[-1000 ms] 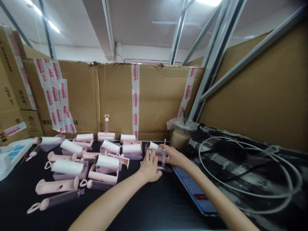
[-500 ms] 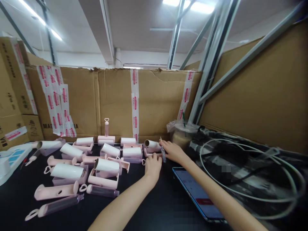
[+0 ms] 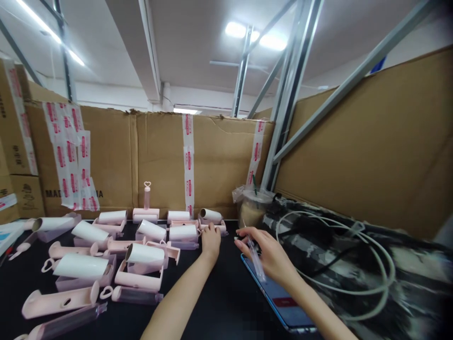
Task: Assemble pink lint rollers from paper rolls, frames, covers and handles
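From afar I make out a drink cup (image 3: 252, 215); behind it, a cardboard wall (image 3: 222, 163); to its right, a looped cable (image 3: 392, 274); on its near side, a phone (image 3: 278, 306).

Bare black tabletop (image 3: 226, 297) offers a passage from the lower centre of the frame up between the left hand (image 3: 211, 245) and right hand (image 3: 272, 259). Scattered rollers (image 3: 146, 255) crowd the lower left, with narrow gaps. A cardboard wall (image 3: 163, 160) closes the back; a cup (image 3: 252, 213), phone (image 3: 272, 289) and looped cable (image 3: 354, 293) obstruct the right.
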The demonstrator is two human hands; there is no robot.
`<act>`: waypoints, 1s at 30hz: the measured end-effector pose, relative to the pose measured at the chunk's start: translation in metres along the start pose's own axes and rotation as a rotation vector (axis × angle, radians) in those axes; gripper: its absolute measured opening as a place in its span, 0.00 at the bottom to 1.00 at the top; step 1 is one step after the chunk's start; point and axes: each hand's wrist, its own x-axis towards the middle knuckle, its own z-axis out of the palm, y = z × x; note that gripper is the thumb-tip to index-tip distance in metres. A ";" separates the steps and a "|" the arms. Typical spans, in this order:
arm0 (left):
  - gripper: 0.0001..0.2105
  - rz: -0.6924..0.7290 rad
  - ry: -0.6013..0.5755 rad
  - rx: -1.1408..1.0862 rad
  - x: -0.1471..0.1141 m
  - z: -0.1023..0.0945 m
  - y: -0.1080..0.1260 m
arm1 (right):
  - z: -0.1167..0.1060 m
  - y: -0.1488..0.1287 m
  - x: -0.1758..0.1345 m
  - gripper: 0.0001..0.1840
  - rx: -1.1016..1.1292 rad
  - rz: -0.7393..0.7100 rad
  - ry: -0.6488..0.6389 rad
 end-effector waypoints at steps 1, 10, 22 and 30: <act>0.14 0.005 0.010 -0.008 -0.001 -0.002 -0.001 | 0.001 -0.005 -0.002 0.10 0.059 0.024 0.009; 0.17 -0.046 0.129 -0.052 -0.002 -0.085 -0.058 | 0.020 -0.049 0.000 0.18 0.767 0.360 0.254; 0.15 -0.600 0.178 -0.151 0.008 -0.150 -0.210 | 0.051 -0.053 -0.013 0.21 0.775 0.387 0.153; 0.12 -0.256 0.278 -0.456 -0.009 -0.168 -0.148 | 0.034 -0.053 0.029 0.17 0.807 0.173 0.142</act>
